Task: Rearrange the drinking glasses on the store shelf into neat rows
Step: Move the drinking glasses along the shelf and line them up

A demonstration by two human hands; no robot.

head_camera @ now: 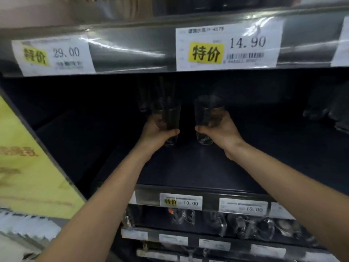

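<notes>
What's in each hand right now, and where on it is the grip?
The left hand grips the left glass round its lower half. The right hand grips the right glass the same way.

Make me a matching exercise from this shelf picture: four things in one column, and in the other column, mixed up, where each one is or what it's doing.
Column one:
1. left hand
2. right hand
3. 14.90 price tag
4. 29.00 price tag

Column two:
A. on the upper shelf edge, far left
B. holds the right glass
C. on the upper shelf edge, right of centre
D. holds the left glass

Pairs: 1-D, 2-B, 3-C, 4-A
</notes>
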